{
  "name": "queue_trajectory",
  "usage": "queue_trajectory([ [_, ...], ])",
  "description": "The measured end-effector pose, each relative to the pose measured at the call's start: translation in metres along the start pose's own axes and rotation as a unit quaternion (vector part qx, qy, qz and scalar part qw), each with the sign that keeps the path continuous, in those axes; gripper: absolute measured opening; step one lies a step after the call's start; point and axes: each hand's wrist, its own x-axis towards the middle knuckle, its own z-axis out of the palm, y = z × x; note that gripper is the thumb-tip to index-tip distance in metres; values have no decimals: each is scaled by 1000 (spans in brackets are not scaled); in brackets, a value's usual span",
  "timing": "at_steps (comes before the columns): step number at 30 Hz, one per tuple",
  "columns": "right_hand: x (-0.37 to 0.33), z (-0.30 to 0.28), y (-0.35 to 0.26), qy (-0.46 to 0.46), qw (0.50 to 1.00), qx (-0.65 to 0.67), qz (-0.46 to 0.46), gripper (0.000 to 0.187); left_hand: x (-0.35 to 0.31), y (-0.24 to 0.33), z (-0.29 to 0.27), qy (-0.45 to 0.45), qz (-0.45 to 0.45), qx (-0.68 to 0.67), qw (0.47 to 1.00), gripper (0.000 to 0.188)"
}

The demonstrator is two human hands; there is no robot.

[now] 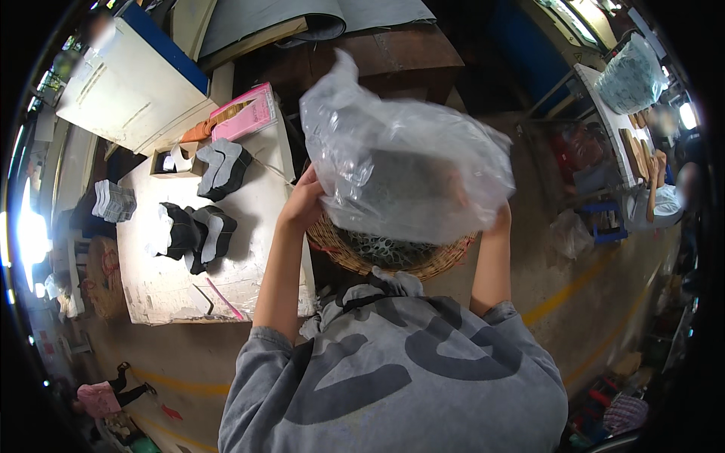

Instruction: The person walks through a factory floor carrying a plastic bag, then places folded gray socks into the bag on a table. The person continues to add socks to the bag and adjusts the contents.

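Observation:
A large clear plastic bag (408, 151) is stretched between my two hands, its upper part puffed up and its right side blurred by motion. My left hand (303, 202) is closed on the bag's left edge. At the opposite edge, my right hand (498, 220) grips the bag too, its fingers mostly hidden by the plastic. Directly below the bag stands a round woven basket (343, 258), lined with dark green patterned material (393, 251). The bag covers most of the basket's opening, so its contents cannot be made out.
On my left, a white worktable (260, 245) bears grey-and-black socks (198, 232), more socks (224, 167), a small cardboard box (174, 160), a pink packet (253, 113) and a pink stick-like tool (224, 298). A brown cabinet (377, 64) stands ahead. At right, a person (664, 202) sits beside another table.

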Motion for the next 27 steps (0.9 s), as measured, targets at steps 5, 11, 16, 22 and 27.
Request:
queue_trajectory([
  [5, 4, -22, 20, 49, 993, 101, 39, 38, -5, -12, -6, -59, 29, -108, 992, 60],
  [11, 10, -43, 39, 147, 985, 44, 73, 32, -28, -15, 5, 41, -44, -64, 996, 68],
  [16, 24, -39, 61, 123, 989, 54, 60, 29, -75, -16, 10, 56, 27, -90, 994, 63],
  [22, 33, -19, 96, 101, 987, -33, 119, 24, -158, -3, -11, 97, 63, -228, 967, 53],
  [27, 17, 33, 117, 17, 974, 143, 177, 25, -237, 10, -11, 230, 172, 2, 958, 53],
])
